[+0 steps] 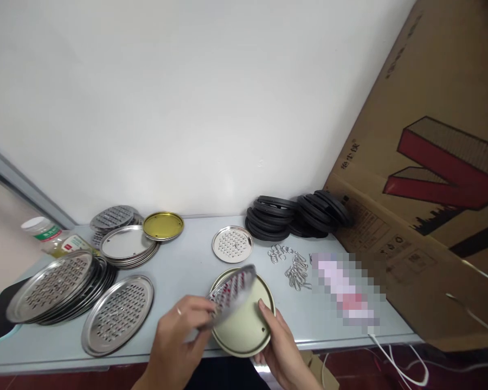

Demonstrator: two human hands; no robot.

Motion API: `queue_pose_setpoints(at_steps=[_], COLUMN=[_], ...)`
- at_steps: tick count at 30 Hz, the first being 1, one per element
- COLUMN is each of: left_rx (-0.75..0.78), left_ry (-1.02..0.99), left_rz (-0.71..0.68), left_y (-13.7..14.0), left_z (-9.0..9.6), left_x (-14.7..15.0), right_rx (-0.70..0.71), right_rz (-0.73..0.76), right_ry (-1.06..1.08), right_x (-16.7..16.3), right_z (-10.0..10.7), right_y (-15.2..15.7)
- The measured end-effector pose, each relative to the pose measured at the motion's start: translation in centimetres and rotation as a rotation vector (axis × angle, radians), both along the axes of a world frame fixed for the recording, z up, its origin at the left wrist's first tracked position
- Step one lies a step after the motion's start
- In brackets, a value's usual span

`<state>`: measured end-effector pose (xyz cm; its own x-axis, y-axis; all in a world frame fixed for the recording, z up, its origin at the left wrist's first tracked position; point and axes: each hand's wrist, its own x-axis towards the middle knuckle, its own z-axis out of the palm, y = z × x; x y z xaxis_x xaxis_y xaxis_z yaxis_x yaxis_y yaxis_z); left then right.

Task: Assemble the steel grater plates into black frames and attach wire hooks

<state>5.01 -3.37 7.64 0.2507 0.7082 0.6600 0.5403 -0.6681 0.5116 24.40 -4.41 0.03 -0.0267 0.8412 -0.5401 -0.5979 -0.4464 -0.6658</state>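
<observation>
Between the thumb and fingers of my left hand (181, 338) is a round metal grater plate (238, 287) with raised holes. It is tilted, slightly blurred, and overlaps a pale cream round plate (244, 330) with a rolled rim and a small hole near its edge. My right hand (282, 346) grips that cream plate by its right side, thumb on top, fingers mostly hidden underneath. Just beyond lies a shiny grater disc (232, 245) flat on the table. To the left, another grater plate (117, 314) lies near the front edge.
Stacks of grater plates (52, 287) and plain round plates (126, 244) stand left, with a gold plate (163, 225) and bottles (43, 230). Black rings (268, 219) are piled against the wall. Metal clips (296, 271) lie right, before a large cardboard box (423, 179).
</observation>
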Motion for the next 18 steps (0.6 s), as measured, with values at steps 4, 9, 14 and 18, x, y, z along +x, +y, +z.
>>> queue_pose_setpoints(at_steps=[4, 9, 14, 18], left_rx=[0.125, 0.138, 0.155, 0.172], left_ry=[0.255, 0.287, 0.286, 0.288], left_rz=[-0.095, -0.074, -0.050, -0.054], left_y=[-1.0, -1.2, -1.1, -1.1], left_z=[-0.5, -1.3, -1.5, -1.5], left_x=[0.8, 0.8, 0.6, 0.6], right_rx=[0.012, -0.011, 0.019, 0.060], right_rz=[0.012, 0.079, 0.086, 0.057], right_ry=[0.058, 0.180, 0.277, 0.353], right_x=[-0.1, 0.3, 0.6, 0.8], right_z=[-0.7, 0.0, 2.2, 3.3], right_y=[0.1, 0.2, 0.2, 0.3])
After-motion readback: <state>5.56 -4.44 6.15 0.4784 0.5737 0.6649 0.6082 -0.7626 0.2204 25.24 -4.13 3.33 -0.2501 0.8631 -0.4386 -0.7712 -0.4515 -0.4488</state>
